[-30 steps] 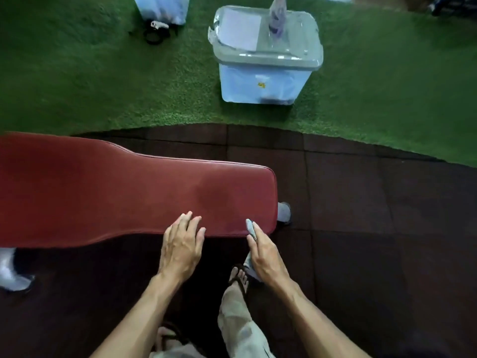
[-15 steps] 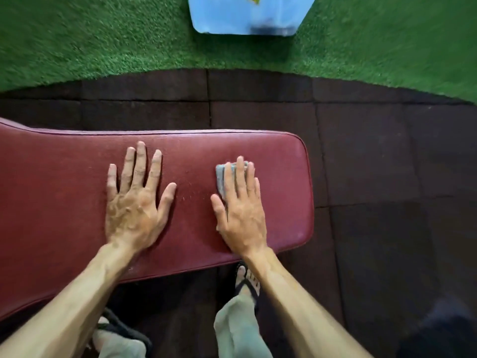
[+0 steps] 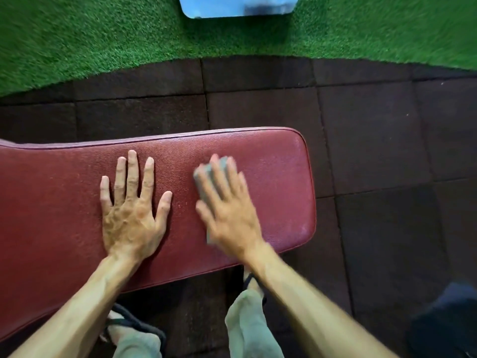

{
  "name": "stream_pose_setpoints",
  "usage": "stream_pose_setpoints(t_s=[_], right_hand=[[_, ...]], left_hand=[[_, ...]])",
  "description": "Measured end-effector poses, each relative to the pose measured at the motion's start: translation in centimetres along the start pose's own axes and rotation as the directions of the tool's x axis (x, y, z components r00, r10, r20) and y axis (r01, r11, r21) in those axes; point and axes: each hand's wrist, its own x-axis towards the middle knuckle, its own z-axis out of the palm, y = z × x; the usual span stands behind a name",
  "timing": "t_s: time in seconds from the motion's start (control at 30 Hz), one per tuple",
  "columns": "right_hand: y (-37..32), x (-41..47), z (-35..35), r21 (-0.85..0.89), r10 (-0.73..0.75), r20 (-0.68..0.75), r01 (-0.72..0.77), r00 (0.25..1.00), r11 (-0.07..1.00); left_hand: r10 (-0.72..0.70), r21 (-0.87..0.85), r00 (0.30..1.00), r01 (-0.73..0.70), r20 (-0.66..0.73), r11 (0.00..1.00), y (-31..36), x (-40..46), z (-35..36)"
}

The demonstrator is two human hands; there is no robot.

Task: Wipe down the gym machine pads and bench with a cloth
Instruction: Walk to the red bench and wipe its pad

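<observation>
The green turf (image 3: 77, 42) and dark rubber floor tiles (image 3: 387, 140) sit a bit lower in view than half a second ago, so less of the pale blue storage bin (image 3: 238, 7) shows at the top edge. The red padded bench, basically the worktop (image 3: 64, 192) here, runs in from the left and ends on the right just like before.

Left hand (image 3: 131, 218) hasn't budged: flat on the pad, fingers straight and spread, palm down.

Right hand (image 3: 229, 210) is the one that differs. It's blurry now and angled more toward the far left, fingers straight and close together, pressing the grey cloth (image 3: 206, 177) flat onto the worktop near its right end. More cloth peeks out on the thumb side than earlier.

Both feet in dark sandals (image 3: 144, 329) show below the bench edge.
</observation>
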Motion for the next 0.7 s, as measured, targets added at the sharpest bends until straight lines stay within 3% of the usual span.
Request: stream_pose_setpoints(t_s=[0.07,0.1,0.23,0.33,0.37,0.47,0.53,0.57,0.63,0.7], right_hand=[[1.3,-5.6,0.1,-0.02,-0.119,0.042,0.12,0.992,0.993],[3.3,-7.2,-0.1,-0.031,-0.085,0.034,0.086,0.996,0.996],[10.4,-3.3,-2.1,0.011,0.333,-0.027,-0.333,0.942,0.943],[8.2,5.5,-2.1,0.058,0.48,-0.161,-0.478,0.862,0.877],[6.2,7.1,-1.6,0.065,0.442,-0.182,-0.438,0.879,0.897],[-0.8,3.3,0.1,0.028,0.035,-0.091,-0.033,0.995,0.999],[-1.2,-3.0,0.3,0.018,-0.138,-0.003,0.138,0.99,0.99],[0.3,-5.5,0.3,-0.005,-0.152,0.012,0.152,0.988,0.988],[5.3,-7.4,-0.3,-0.031,-0.006,0.007,0.006,1.0,0.999],[9.5,-5.0,-1.3,0.006,0.264,-0.027,-0.264,0.964,0.965]], left_hand=[[-0.004,0.001,1.0,0.004,0.008,1.0,-0.1,0.0,-0.1],[-0.008,-0.001,1.0,0.008,0.011,1.0,0.0,0.0,-0.1],[-0.009,-0.023,1.0,0.009,0.009,1.0,0.2,0.2,-0.1],[-0.001,-0.024,1.0,0.001,0.008,1.0,0.1,0.2,0.0],[-0.003,-0.024,1.0,0.003,0.001,1.0,0.1,0.1,0.1],[-0.002,-0.027,1.0,0.002,-0.017,1.0,0.0,0.1,0.2],[0.001,-0.037,1.0,-0.002,-0.017,0.999,-0.1,0.0,0.1],[0.0,-0.037,1.0,-0.001,-0.02,0.999,-0.1,0.1,0.1],[-0.006,-0.033,1.0,0.005,-0.018,0.999,0.0,0.0,0.2],[-0.008,-0.027,1.0,0.008,-0.025,1.0,0.0,0.1,0.2]])
